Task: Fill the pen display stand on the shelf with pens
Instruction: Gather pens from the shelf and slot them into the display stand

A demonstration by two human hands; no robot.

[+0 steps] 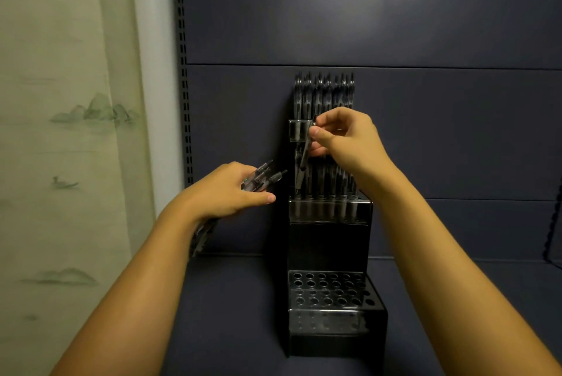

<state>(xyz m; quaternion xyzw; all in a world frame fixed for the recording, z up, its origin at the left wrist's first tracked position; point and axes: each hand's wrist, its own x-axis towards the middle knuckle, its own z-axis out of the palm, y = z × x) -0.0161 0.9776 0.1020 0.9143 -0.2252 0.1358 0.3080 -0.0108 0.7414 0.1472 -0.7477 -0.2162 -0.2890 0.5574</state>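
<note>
Pens (305, 153), slim, glossy, dark-barrelled

Pens in left hand (226, 193): the bundle (261, 178) shows only its tips past the fingers; the far ends are blurred below the wrist, count unclear.
Pen in right hand (343, 138): the single pen (306, 150) is motion-blurred, its lower end lost among dark pens.
Middle tier pens (331, 184): partly hidden behind the right hand and wrist.
Top tier pens (324, 92): dark against the dark panel, count unclear.
Stand (328, 241): labels or markings too dark to read.
Cord (552, 223): cut off by the right edge.
</note>
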